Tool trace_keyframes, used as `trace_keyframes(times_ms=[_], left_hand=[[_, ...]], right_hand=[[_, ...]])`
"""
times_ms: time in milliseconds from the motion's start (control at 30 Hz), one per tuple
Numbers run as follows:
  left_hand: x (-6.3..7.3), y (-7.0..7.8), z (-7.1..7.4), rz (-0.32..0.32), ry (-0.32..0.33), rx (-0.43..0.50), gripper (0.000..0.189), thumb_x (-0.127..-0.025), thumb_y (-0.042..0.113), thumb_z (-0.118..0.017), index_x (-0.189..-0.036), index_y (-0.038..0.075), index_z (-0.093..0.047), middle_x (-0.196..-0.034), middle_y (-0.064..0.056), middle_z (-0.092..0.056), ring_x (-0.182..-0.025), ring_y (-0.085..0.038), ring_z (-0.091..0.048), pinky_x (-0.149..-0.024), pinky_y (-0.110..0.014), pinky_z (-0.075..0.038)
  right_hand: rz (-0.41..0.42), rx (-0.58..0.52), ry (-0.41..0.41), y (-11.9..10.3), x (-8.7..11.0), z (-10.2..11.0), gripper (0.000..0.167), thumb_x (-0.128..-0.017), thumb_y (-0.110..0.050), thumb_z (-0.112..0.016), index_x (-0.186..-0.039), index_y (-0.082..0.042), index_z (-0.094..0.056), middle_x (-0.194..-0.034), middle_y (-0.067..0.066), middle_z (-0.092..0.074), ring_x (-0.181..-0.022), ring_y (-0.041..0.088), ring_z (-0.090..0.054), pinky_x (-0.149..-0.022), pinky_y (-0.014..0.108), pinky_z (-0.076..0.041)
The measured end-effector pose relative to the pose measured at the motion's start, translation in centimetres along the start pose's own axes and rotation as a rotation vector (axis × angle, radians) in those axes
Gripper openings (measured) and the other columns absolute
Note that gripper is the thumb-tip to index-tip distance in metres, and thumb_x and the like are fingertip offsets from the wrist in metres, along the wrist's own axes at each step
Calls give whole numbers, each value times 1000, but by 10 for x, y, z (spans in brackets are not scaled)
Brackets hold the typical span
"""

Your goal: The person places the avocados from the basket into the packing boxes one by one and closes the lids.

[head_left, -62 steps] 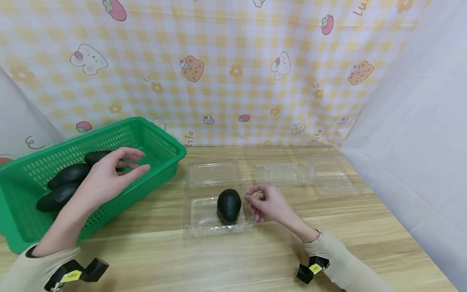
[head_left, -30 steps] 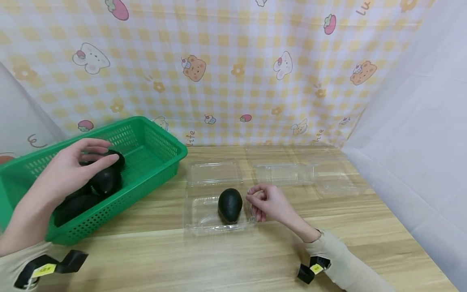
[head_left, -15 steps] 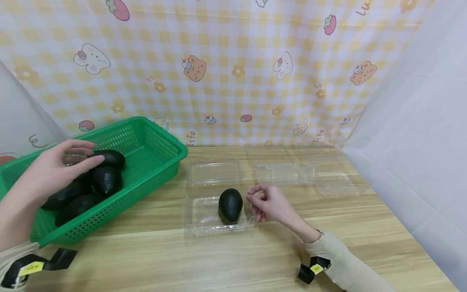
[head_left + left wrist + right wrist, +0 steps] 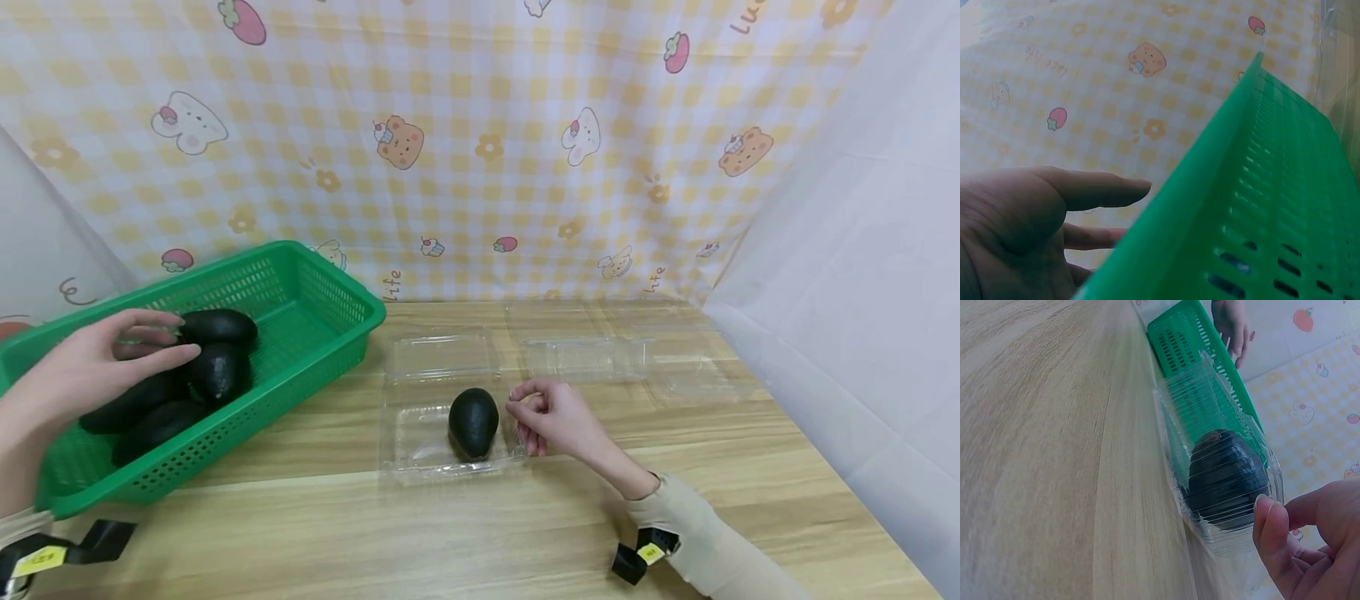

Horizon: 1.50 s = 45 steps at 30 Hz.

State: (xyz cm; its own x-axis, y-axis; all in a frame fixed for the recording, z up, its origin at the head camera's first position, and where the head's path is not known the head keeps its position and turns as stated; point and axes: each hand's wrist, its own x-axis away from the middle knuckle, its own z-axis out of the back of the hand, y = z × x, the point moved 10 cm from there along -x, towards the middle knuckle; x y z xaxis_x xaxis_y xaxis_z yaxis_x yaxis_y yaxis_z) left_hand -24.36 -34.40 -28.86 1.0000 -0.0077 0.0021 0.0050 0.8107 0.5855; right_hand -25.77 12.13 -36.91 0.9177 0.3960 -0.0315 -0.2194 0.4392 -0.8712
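Note:
My left hand [image 4: 112, 358] hovers over the left part of the green basket [image 4: 322, 350], thumb and fingers spread apart and holding nothing. Several dark avocados [image 4: 220, 371] lie just beyond its fingertips; some are partly hidden by the hand. In the left wrist view the basket's rim [image 4: 1191, 162] covers part of the fingers. My right hand [image 4: 558, 421] pinches the right edge of an open clear plastic clamshell box [image 4: 420, 433]. One avocado [image 4: 474, 423] sits in the right side of that box's base, next to my right fingertips but apart from them.
More clear plastic boxes [image 4: 585, 358] lie open on the wooden table [image 4: 480, 542] at the back right. A yellow checked cloth [image 4: 480, 192] hangs behind the table, and a white sheet [image 4: 847, 275] borders the right side.
My left hand has moved left and back from above the basket's middle. Avocados in the basket now lie further right. My right hand, the clamshell box and its avocado have stayed put.

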Motion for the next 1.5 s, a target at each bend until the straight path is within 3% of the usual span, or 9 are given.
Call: trace_keyframes(times_ms=[333, 600, 767, 900, 1067, 1267, 1400, 1500], left_hand=[[-1, -26, -10, 28, -95, -54, 72, -103, 43, -56, -142, -14, -35, -129, -42, -44, -112, -59, -47, -78, -59, -47], [1, -29, -13, -4, -162, -93, 66, -102, 36, -61, -137, -16, -43, -115, -34, -59, -104, -52, -57, -74, -51, -53], [-1, -40, -16, -5, -199, -121, 62, -101, 37, -63, -133, -14, -49, -110, -24, -64, -100, -43, -61, -69, -39, -52], [-1, -47, -21, 1, -251, -112, 61, -101, 38, -62, -134, -12, -50, -112, -18, -64, -98, -35, -62, -70, -37, -52], [3, -46, -29, -1, -331, -81, 58, -103, 36, -60, -135, -12, -50, -114, -13, -64, -95, -20, -61, -70, -33, -53], [6, -44, -31, 4, -377, -64, 55, -103, 31, -60, -135, -13, -49, -112, -8, -63, -88, -9, -59, -69, -31, -53], [7, -46, -33, 22, -398, -57, 56, -102, 31, -62, -136, -12, -49, -113, -7, -63, -87, -7, -59, -68, -30, -52], [6, -49, -35, 30, -430, -56, 58, -101, 31, -64, -136, -12, -48, -116, -11, -63, -94, -17, -60, -69, -34, -52]], right_hand=[[-3, -3, 3, -1, -1, 0, 16, -100, -11, -63, -108, 3, -62, -61, 4, -65, -43, 18, -59, -40, 34, -51], [2, -5, 1, -2, -1, -1, 16, -100, -11, -63, -107, 3, -62, -60, 3, -64, -43, 18, -58, -40, 35, -51], [4, 1, 1, -1, -2, -1, 15, -100, -11, -63, -107, 3, -62, -60, 3, -64, -42, 18, -58, -40, 35, -51], [6, 2, 0, -1, -3, -1, 15, -100, -10, -63, -107, 3, -62, -60, 3, -64, -42, 17, -59, -40, 35, -52], [8, 3, 1, -1, -3, -1, 15, -100, -10, -63, -107, 3, -62, -60, 3, -64, -43, 17, -59, -40, 35, -52], [6, 1, -1, -1, -1, -1, 15, -100, -10, -63, -107, 3, -62, -61, 3, -64, -43, 17, -59, -40, 35, -52], [4, 3, 0, -1, -1, 0, 16, -100, -10, -63, -107, 3, -62, -61, 3, -65, -43, 18, -59, -40, 35, -52], [3, 3, 1, -1, -1, 0, 16, -100, -10, -63, -107, 3, -62, -61, 3, -65, -43, 18, -59, -41, 35, -52]])
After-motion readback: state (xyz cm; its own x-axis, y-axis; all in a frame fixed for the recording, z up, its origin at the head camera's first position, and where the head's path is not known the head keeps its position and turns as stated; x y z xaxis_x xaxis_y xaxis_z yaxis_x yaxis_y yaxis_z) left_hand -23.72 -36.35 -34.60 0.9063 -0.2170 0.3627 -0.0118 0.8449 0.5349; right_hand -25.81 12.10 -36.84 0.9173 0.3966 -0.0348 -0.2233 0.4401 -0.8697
